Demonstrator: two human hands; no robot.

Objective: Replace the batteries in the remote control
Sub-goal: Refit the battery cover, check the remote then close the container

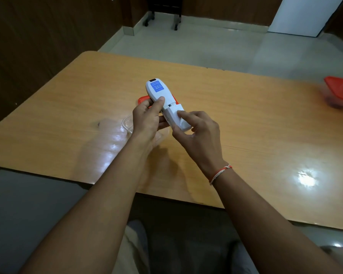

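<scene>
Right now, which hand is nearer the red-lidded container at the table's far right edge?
Right. The right hand works the white remote control's battery cover near mid-table, on the red-lidded container's side; the left hand grips the remote farther away.

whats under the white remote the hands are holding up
Beneath the white plastic remote control an orange-red lid lies on the wooden table, beside a clear plastic container. The hands and remote cover most of both, so any contents are hidden.
</scene>
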